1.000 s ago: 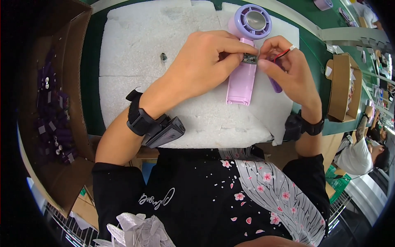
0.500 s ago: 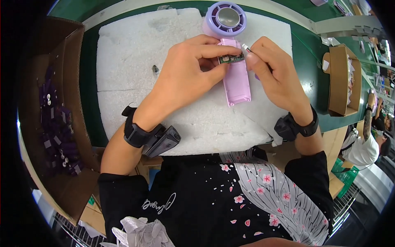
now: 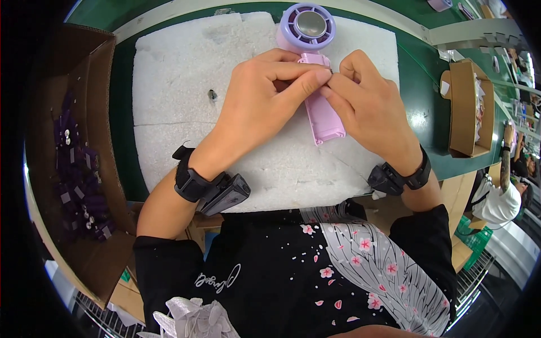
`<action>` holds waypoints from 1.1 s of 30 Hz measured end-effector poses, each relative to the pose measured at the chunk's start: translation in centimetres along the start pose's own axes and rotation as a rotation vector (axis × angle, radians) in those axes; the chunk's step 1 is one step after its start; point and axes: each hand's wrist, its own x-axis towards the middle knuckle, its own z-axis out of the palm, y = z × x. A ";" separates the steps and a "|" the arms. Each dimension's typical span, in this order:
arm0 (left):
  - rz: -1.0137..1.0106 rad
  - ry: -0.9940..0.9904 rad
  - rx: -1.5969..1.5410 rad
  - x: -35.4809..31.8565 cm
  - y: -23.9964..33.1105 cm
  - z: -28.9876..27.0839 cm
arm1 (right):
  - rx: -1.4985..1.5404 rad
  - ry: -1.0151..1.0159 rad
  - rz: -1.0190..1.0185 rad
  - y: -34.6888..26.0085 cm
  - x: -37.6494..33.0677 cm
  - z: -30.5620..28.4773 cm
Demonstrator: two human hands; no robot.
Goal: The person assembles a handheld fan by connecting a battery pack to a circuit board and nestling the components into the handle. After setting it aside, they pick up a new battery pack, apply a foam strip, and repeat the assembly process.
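One pink, lilac-topped fan (image 3: 315, 58): left hand (image 3: 269, 89) and right hand (image 3: 369, 104) pinch something hidden.

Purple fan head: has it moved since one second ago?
Yes, the fan head has moved left, nearer the dark hole in the white foam board.

Brown carton (image 3: 463, 110) at right, green crate (image 3: 478, 240); co-worker (image 3: 499, 201) in white

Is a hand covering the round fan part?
No, the round fan part shows uncovered, beyond the left hand and right hand.
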 end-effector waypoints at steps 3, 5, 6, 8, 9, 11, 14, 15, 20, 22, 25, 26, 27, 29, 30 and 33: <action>0.011 -0.040 -0.032 0.0 -0.2 -0.3 | 0.194 0.041 0.022 0.6 0.0 0.0; 0.010 -0.055 -0.049 -0.2 -0.5 -0.5 | 0.296 0.055 0.031 1.1 0.1 0.0; 0.030 -0.057 -0.042 -0.2 -0.6 -0.5 | 0.338 0.055 0.052 1.3 0.1 0.0; 0.071 -0.061 -0.028 -0.3 -0.8 -0.7 | 0.421 0.054 0.094 1.6 0.1 0.0; 0.070 -0.062 -0.030 -0.3 -0.8 -0.7 | 0.421 0.053 0.096 1.5 0.2 0.0; 0.056 -0.087 0.002 -0.2 -0.6 -0.9 | 0.428 0.074 0.140 1.0 0.2 0.2; 0.038 -0.116 0.016 -0.2 -0.3 -1.1 | 0.393 0.093 0.137 0.9 0.0 0.1; 0.028 -0.132 0.016 -0.3 -0.2 -1.2 | 0.355 0.101 0.111 0.9 0.0 0.1; 0.039 -0.141 0.023 -0.2 -0.5 -1.3 | 0.320 0.101 0.061 0.6 -0.1 0.1; 0.034 -0.143 0.021 -0.3 -0.5 -1.3 | 0.325 0.094 0.059 0.4 -0.2 0.0; 0.029 -0.153 0.017 -0.2 -0.4 -1.3 | 0.331 0.082 0.057 0.3 -0.3 -0.1; 0.021 -0.153 0.001 -0.2 -0.4 -1.3 | 0.313 0.087 0.042 0.4 -0.3 0.1; 0.014 -0.152 -0.015 -0.2 -0.5 -1.2 | 0.294 0.092 0.026 0.5 -0.3 0.2; 0.005 -0.151 -0.031 -0.2 -0.5 -1.2 | 0.276 0.096 0.010 0.5 -0.3 0.3; 0.013 -0.154 -0.021 -0.2 -0.5 -1.3 | 0.268 0.101 0.018 0.4 -0.3 0.4; 0.028 -0.159 -0.003 -0.1 -0.5 -1.3 | 0.252 0.111 0.035 0.2 -0.4 0.3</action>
